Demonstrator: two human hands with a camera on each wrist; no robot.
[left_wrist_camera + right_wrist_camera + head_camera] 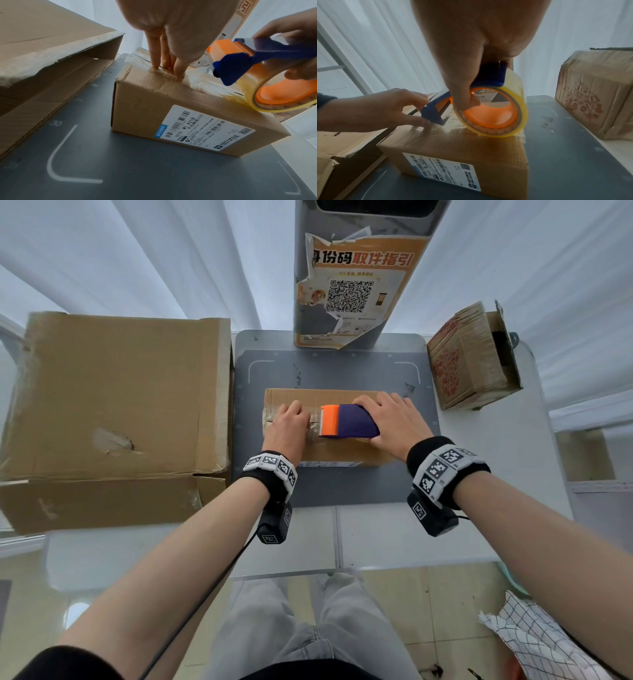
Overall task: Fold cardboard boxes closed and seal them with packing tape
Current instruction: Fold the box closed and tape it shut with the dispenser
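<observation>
A small closed cardboard box [325,398] with a shipping label [202,129] on its near side lies on the grey mat [342,487]. My left hand [291,419] presses straight fingertips [178,71] down on wrinkled clear tape at the left end of the box top. My right hand [390,419] grips a blue and orange tape dispenser [346,421] resting on the box top, just right of the left hand. Its yellowish tape roll [518,119] touches the top near the right end, and tape runs from it toward the left fingers.
A large open cardboard box [113,405] lies against the mat's left edge. A smaller printed box [472,361] stands at the back right on the white table. A grey pillar with a QR-code poster [352,285] rises behind the mat.
</observation>
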